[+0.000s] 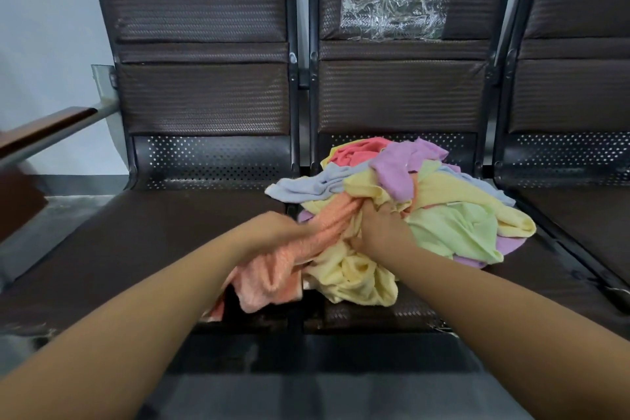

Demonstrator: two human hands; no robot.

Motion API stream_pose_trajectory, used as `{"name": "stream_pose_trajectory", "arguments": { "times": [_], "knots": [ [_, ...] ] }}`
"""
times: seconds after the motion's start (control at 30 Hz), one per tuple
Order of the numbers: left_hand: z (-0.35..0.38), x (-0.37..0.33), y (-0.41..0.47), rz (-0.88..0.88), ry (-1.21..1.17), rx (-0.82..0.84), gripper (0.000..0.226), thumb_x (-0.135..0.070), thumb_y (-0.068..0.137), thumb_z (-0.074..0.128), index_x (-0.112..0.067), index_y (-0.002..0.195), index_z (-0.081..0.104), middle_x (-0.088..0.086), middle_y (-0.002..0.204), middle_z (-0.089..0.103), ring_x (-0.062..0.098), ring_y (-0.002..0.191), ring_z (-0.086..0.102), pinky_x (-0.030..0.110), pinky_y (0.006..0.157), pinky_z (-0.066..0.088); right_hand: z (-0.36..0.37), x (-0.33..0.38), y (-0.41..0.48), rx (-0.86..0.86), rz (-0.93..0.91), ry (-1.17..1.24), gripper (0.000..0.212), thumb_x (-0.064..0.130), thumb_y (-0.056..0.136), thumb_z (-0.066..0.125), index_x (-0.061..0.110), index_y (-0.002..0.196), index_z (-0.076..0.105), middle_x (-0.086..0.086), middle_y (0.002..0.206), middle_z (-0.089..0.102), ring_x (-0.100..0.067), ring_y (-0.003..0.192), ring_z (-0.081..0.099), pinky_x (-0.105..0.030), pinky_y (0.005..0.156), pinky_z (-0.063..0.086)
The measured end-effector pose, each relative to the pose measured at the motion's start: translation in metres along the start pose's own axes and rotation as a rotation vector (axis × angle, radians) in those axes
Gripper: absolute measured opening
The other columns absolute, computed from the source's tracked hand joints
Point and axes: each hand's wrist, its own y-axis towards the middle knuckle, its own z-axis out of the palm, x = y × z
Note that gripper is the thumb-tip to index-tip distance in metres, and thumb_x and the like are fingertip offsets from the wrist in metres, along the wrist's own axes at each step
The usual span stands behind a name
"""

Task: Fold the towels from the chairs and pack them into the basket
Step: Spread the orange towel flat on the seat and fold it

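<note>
I've got both hands closed around the orange towel (pixel 269 283) — left hand (pixel 279 232) motion-blurred, right hand (pixel 383 232) with fingertips buried in the towel pile (pixel 443 215) — heaped on the middle chair seat (pixel 545 276).

Two bare forearms reach forward from the lower corners and converge at centre. The left hand (pixel 272 232), blurred, grips an orange towel (pixel 269 283), knuckles up. The right hand (pixel 383 232), just beside it, curls its fingers (pixel 375 214) round the same towel's upper end.
</note>
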Motion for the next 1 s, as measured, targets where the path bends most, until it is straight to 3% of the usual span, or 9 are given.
{"name": "stream_pose_trajectory", "arguments": {
  "times": [0.1,0.27,0.43,0.53,0.63,0.73,0.8,0.9,1.0],
  "knots": [
    [-0.003,-0.004,-0.010,0.029,0.140,0.068,0.042,-0.049,0.082,0.075,-0.008,0.079,0.072,-0.002,0.070,0.065,0.015,0.067,0.057,0.031,0.069,0.045,-0.005,-0.005,0.004,0.019,0.041,0.060,0.070,0.040,0.084,0.070,0.007,0.135,0.036,-0.022,0.135,0.043,-0.038,0.117,0.055,-0.040,0.091,0.048],
    [-0.057,0.006,-0.040,0.140,-0.680,0.018,0.047,-0.024,0.075,0.069,0.007,0.110,0.069,0.029,0.106,0.067,0.037,0.094,0.065,0.049,0.095,0.051,-0.014,-0.029,0.009,0.100,0.124,0.043,0.053,0.023,0.093,0.059,0.000,0.136,0.040,-0.026,0.141,0.042,-0.037,0.126,0.049,-0.037,0.097,0.046],
    [-0.068,0.018,-0.058,0.109,-0.715,-0.115,0.026,-0.030,0.081,0.068,-0.007,0.084,0.079,0.019,0.095,0.073,0.028,0.086,0.071,0.041,0.085,0.056,-0.010,-0.016,0.014,0.154,0.079,0.036,0.037,0.032,0.092,0.053,0.011,0.123,0.053,-0.014,0.126,0.057,-0.036,0.117,0.055,-0.044,0.096,0.048],
    [-0.047,0.021,-0.063,0.081,-0.882,-0.174,0.031,-0.029,0.095,0.059,-0.006,0.093,0.079,0.021,0.108,0.073,0.029,0.098,0.071,0.043,0.092,0.054,-0.045,0.033,-0.015,0.195,0.007,0.075,0.020,0.037,0.093,0.050,0.020,0.097,0.058,-0.003,0.105,0.063,-0.025,0.098,0.060,-0.036,0.087,0.050],
    [-0.044,0.014,-0.067,0.107,-1.092,-0.188,0.034,-0.032,0.096,0.058,-0.003,0.101,0.077,0.023,0.115,0.070,0.031,0.103,0.070,0.045,0.093,0.054,-0.072,0.073,-0.035,0.202,-0.068,0.383,0.039,0.045,0.095,0.052,0.016,0.069,0.053,-0.001,0.072,0.055,-0.018,0.073,0.053,-0.028,0.066,0.045],
    [-0.047,0.004,-0.073,0.156,-1.240,-0.234,0.044,-0.038,0.093,0.062,-0.001,0.114,0.070,0.021,0.112,0.072,0.033,0.102,0.072,0.046,0.079,0.060,-0.092,0.104,-0.045,0.468,0.063,1.205,0.040,0.049,0.094,0.054,0.011,0.097,0.067,-0.008,0.094,0.067,-0.023,0.088,0.063,-0.037,0.081,0.057],
    [-0.048,0.001,-0.076,0.194,-1.245,-0.274,0.046,-0.043,0.096,0.059,-0.004,0.119,0.067,0.018,0.109,0.074,0.031,0.100,0.072,0.044,0.076,0.061,-0.098,0.118,-0.045,0.641,0.094,1.532,0.055,0.062,0.090,0.053,0.012,0.108,0.066,-0.009,0.103,0.068,-0.027,0.096,0.063,-0.038,0.085,0.053],
    [-0.054,0.006,-0.083,0.217,-1.188,-0.212,0.063,-0.057,0.094,0.052,-0.006,0.130,0.061,0.018,0.116,0.071,0.032,0.106,0.070,0.043,0.085,0.060,-0.097,0.135,-0.048,0.541,-0.012,1.496,0.079,0.074,0.071,0.066,0.009,0.116,0.069,-0.005,0.108,0.074,-0.023,0.101,0.069,-0.041,0.094,0.053],
    [-0.067,0.022,-0.089,0.354,-0.925,-0.091,0.070,-0.046,0.074,0.081,-0.004,0.127,0.061,0.018,0.115,0.071,0.031,0.106,0.069,0.040,0.085,0.058,-0.086,0.145,-0.050,0.419,-0.124,1.475,0.045,0.046,0.084,0.075,0.006,0.106,0.074,-0.012,0.100,0.077,-0.031,0.099,0.072,-0.045,0.095,0.055]
  ]
}}
